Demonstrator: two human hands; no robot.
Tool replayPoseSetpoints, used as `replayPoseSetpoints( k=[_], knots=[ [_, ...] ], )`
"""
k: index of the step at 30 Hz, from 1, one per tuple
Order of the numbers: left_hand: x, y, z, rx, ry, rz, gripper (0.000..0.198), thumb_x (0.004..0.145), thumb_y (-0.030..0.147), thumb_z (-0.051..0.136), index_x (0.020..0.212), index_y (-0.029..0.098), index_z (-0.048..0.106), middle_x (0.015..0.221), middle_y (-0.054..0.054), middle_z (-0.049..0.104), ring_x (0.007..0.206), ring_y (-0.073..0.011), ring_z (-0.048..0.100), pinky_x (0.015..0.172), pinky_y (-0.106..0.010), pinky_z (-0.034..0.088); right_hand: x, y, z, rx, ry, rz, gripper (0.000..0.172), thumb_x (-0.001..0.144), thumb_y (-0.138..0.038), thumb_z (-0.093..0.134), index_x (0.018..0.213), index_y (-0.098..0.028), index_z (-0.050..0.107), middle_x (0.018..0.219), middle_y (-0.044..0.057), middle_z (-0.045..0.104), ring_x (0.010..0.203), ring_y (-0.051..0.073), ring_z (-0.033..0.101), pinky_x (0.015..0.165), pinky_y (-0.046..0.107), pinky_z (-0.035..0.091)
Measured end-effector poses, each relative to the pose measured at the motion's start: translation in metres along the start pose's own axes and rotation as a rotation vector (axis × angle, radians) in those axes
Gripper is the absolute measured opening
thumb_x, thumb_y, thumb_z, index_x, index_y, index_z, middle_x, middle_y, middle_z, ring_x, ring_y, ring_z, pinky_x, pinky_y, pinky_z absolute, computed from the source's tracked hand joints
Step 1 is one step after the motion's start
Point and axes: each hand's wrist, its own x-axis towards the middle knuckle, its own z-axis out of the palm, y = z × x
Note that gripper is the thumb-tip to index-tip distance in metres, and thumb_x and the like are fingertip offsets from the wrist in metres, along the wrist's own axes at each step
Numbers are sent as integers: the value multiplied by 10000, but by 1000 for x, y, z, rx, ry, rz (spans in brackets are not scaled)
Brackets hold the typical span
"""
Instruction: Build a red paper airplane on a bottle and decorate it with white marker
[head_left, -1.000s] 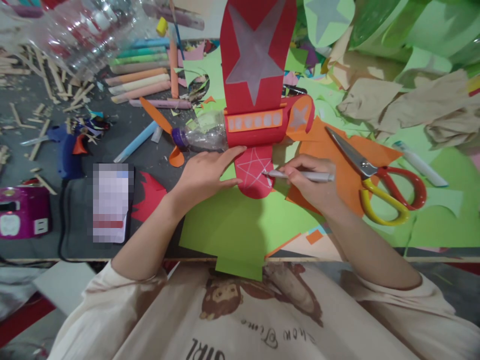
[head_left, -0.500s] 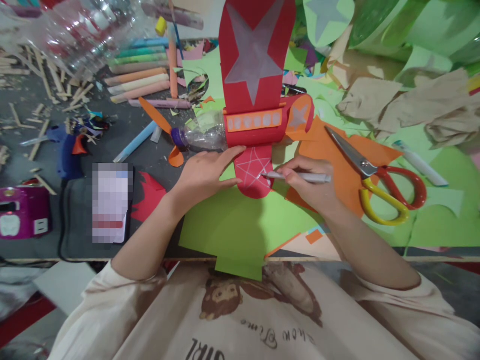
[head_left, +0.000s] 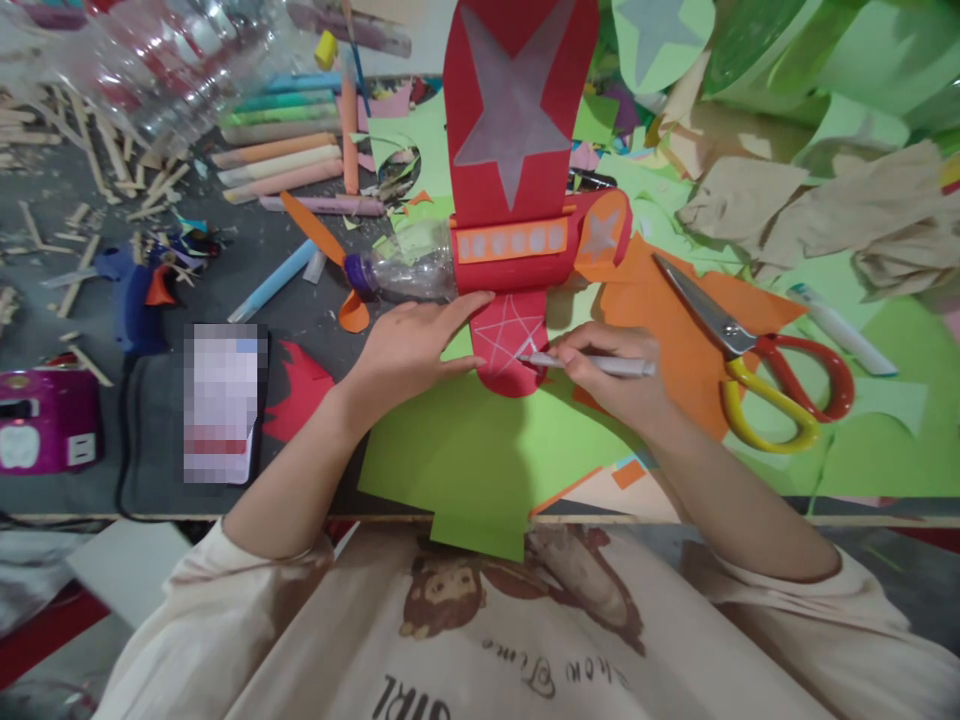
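My right hand (head_left: 611, 365) grips a pale grey marker (head_left: 626, 366), its tip on the lower red paper wing (head_left: 499, 350) of a toy plane. A white star outline is drawn on that wing. My left hand (head_left: 420, 345) lies with thumb and forefinger spread, pressing the wing's left edge. The plane's body is a clear plastic bottle (head_left: 416, 270) wrapped in red paper, with an orange strip of pale windows (head_left: 511, 242) and an orange propeller (head_left: 315, 228) at its purple cap. A filled silver star (head_left: 514, 100) covers the upper wing. Green paper (head_left: 450, 450) lies beneath.
Scissors (head_left: 739, 340) with red and yellow handles lie right of my right hand on orange paper (head_left: 637, 290). To the left are a phone (head_left: 221, 400), a blue glue gun (head_left: 135, 305) and wood scraps. Several markers (head_left: 281, 155) and crumpled brown paper (head_left: 825, 210) lie farther back.
The marker tip has shifted slightly down and left on the lower wing, with my right hand following. My left hand keeps its place on the wing.
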Motion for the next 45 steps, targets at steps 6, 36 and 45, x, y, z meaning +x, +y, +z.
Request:
replayPoseSetpoints(
  k=[6,36,45],
  knots=[
    [1,0,1,-9,-2,-12,696,897,595,605,1439,178,475,869,-51,702,842,-233,674,744,-281,417,11,6,-3,155,56,121,236,784,-398,686,630,-229,631,524,-19,594,440,118,490,436,264,375],
    [2,4,-5,-48,-64,-81,684,871,481,681,1456,198,468,959,-60,712,925,-253,673,798,-287,423,38,17,-12,201,-152,148,316,691,-357,648,452,-239,478,428,-11,454,406,110,361,411,294,254],
    [3,3,-3,-25,-49,-69,694,868,515,671,1448,193,470,957,-55,715,910,-244,674,788,-280,426,37,11,-11,210,-148,216,251,703,-344,682,522,-238,546,489,6,552,447,126,457,425,290,347]
  ],
)
